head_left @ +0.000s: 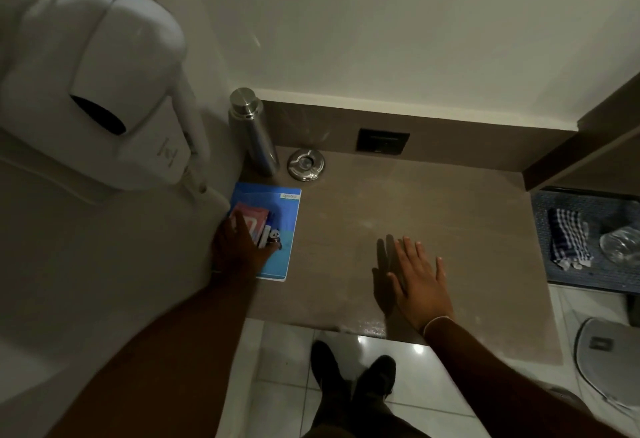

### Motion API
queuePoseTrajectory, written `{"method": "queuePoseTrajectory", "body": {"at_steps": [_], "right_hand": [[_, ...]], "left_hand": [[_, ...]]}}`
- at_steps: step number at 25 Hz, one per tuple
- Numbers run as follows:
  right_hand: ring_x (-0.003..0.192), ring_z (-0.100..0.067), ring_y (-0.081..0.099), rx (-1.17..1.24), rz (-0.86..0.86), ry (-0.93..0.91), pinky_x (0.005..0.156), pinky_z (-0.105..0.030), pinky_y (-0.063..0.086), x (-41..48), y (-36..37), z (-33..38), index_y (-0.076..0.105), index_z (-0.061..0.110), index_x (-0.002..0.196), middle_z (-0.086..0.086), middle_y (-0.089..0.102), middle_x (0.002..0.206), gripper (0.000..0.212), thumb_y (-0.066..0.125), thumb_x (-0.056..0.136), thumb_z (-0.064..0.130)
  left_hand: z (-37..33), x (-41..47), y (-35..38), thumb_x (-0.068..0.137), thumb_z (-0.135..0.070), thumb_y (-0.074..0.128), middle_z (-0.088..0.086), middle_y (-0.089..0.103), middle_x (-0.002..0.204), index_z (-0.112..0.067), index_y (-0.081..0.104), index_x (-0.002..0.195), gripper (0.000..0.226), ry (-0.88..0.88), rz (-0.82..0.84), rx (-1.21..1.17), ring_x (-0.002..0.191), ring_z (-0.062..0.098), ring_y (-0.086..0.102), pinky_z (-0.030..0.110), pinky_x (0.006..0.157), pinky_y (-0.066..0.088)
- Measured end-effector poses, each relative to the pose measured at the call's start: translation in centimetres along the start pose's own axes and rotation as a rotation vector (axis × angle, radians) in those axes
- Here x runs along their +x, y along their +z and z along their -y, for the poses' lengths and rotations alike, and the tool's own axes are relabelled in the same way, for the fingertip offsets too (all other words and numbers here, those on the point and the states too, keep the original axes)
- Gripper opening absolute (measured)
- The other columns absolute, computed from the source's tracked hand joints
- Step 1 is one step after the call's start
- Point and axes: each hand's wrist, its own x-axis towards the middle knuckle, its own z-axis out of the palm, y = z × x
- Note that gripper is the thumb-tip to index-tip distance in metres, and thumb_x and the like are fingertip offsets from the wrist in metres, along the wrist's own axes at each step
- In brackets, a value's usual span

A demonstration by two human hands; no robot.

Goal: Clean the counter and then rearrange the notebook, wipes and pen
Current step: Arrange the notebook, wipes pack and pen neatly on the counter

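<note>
Your left hand [239, 247] lies on the pink pack of wipes [254, 221] and the pen [268, 235], which sit on the blue notebook [285, 226] at the left edge of the brown counter [433, 202]. Your right hand [420, 280] is flat and spread wide over a bare part of the counter, holding nothing. A shiny metal bottle [252, 129] stands in the back corner with a round metal ashtray [305, 164] just beside it, and a checked cloth [568, 238] lies on a dark tray [543, 229] off to the right.
</note>
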Motion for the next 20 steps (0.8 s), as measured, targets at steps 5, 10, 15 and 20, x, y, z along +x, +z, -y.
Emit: {"method": "queuePoseTrajectory", "body": {"at_steps": [5,10,15,20], "right_hand": [[0.164,-0.016,-0.007,0.044,-0.004,-0.011,0.131,-0.053,-0.005,1.2,-0.4,2.4,-0.001,0.033,0.169,0.007,-0.005,0.178,0.068,0.027,0.11,0.05],[0.164,-0.017,-0.006,0.03,-0.008,-0.047,0.133,-0.055,-0.002,2.4,-1.2,3.7,0.003,0.032,0.169,0.006,-0.002,0.178,0.066,0.028,0.11,0.05],[0.165,-0.018,-0.002,0.024,-0.03,-0.058,0.133,-0.056,0.002,3.6,-2.4,3.9,0.007,0.032,0.169,0.006,0.002,0.178,0.066,0.028,0.11,0.051],[0.165,-0.018,0.001,0.064,-0.044,-0.057,0.132,-0.056,0.001,4.5,-2.3,4.4,0.012,0.031,0.169,0.006,0.007,0.178,0.064,0.031,0.11,0.048]], "left_hand": [[0.6,0.3,0.5,0.081,-0.063,0.076,0.022,0.033,0.16,-0.017,0.017,0.165,0.113,0.011,-0.07,0.005,0.145,0.038,0.038,0.049,0.121,0.034],[0.2,0.9,-0.3,0.073,-0.057,0.086,0.019,0.035,0.158,-0.024,0.012,0.164,0.122,-0.04,-0.007,-0.038,0.145,0.037,0.039,0.05,0.121,0.037],[-0.4,1.3,-1.0,0.066,-0.057,0.091,0.018,0.034,0.157,-0.03,0.011,0.161,0.127,-0.071,0.038,-0.009,0.142,0.038,0.041,0.054,0.116,0.042],[-0.1,1.5,-0.8,0.066,-0.056,0.091,0.018,0.036,0.154,-0.03,0.014,0.159,0.124,-0.075,0.033,0.013,0.14,0.038,0.043,0.055,0.115,0.044]]}}
